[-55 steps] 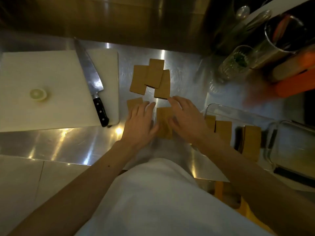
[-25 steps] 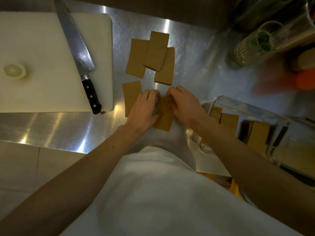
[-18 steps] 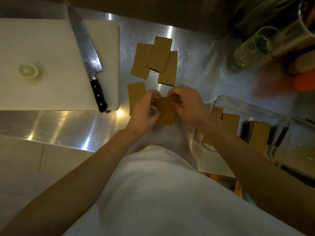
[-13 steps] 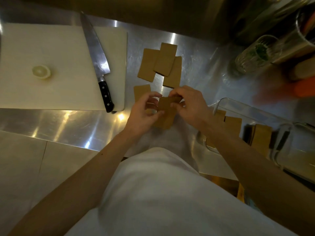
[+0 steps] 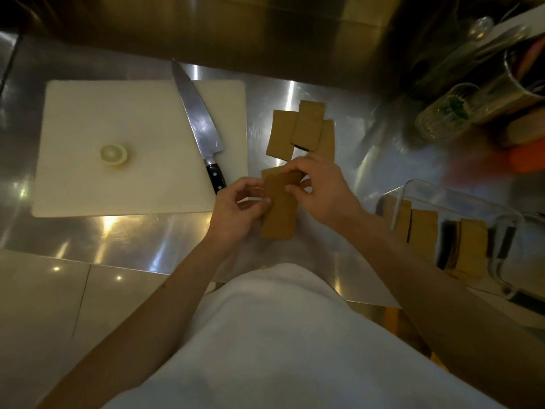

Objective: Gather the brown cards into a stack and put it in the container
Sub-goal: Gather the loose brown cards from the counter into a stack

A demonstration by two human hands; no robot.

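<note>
Both hands pinched a small brown card stack [image 5: 278,212] above the steel counter [image 5: 118,231]: left hand [image 5: 236,212] at its nine o'clock edge, right hand [image 5: 320,191] at two o'clock. Three loose cards [image 5: 300,131] lay at twelve, the glass container [image 5: 460,199] at three.

white cutting board [image 5: 88,178] on steel counter [image 5: 124,231]; knife [image 5: 200,128] across it; pale round slice [image 5: 113,154]

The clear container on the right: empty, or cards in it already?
Not empty. The clear container already holds brown cards standing on edge in several groups, seen through its wall. An exact count cannot be told.
</note>
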